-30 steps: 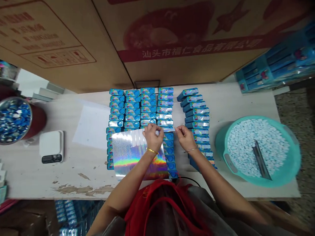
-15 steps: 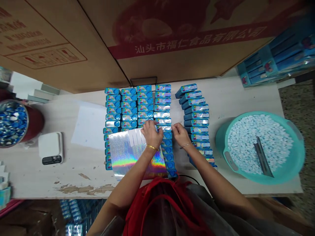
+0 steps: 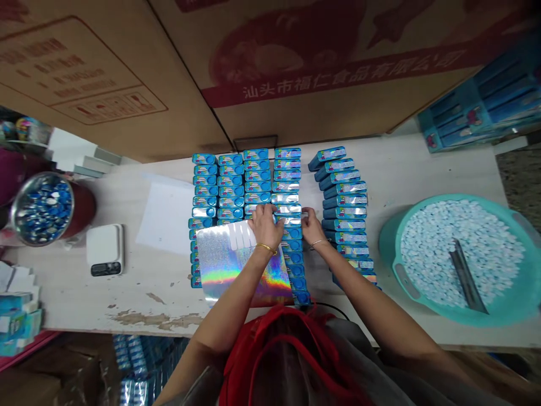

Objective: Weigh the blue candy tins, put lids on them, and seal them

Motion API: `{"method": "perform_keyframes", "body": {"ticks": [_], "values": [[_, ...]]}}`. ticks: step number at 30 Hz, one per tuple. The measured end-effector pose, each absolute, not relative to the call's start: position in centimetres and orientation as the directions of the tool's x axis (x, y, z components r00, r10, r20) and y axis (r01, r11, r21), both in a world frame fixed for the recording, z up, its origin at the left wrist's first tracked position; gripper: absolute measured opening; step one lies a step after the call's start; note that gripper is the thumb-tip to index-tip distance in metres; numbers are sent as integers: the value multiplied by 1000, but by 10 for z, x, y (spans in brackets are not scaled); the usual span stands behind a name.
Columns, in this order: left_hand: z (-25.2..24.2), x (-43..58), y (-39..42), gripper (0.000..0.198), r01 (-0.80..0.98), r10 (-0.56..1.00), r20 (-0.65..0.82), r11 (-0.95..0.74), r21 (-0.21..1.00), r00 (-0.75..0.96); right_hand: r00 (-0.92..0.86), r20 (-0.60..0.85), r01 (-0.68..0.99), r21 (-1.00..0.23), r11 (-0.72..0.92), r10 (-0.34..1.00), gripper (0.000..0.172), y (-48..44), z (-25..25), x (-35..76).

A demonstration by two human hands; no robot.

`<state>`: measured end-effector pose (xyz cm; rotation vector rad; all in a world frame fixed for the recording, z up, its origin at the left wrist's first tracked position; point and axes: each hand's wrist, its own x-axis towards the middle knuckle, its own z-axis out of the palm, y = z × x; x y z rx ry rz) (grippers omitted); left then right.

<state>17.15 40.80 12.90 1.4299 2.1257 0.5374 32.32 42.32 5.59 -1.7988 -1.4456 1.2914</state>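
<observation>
Hiding some blue tins (image 3: 291, 256): the shiny rainbow sheet (image 3: 240, 262) and the left hand (image 3: 265, 227). Running off the top edge: the big cardboard box (image 3: 296, 96) with red print. Running off the right edge: the teal tub (image 3: 391, 265). Looking too small and blurry to tell: the white bits (image 3: 460, 248) in the tub, the blue bits (image 3: 42, 208) in the metal bowl, and the marks on the digital scale (image 3: 105, 269).

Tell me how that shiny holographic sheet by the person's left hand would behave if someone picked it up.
The holographic sheet looks thin and light, so it would probably flex rather than stay rigid, though its gently curved edge hints at some springiness. Its glossy face suggests it might slide easily over the blue tins beneath it.
</observation>
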Motion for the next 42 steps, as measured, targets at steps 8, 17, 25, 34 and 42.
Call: {"method": "perform_keyframes", "body": {"ticks": [8,17,25,34,42], "values": [[147,38,361,19,857,992,5,106,505,-125,-267,100,583,-776,243,959,29,403,132,264],[133,5,342,17,936,1000,0,1,353,-1,-664,0,629,-542,558,748,29,404,129,175],[133,6,322,27,958,985,-39,-154,243,168,-647,-70,654,-562,505,759,31,408,119,169],[183,39,267,4,852,998,59,1,524,-38,-654,-57,653,-546,525,755,36,405,111,168],[209,74,299,22,-3,708,-214,287,958,-674,-453,103,209,-954,217,886,53,377,159,208]]}}
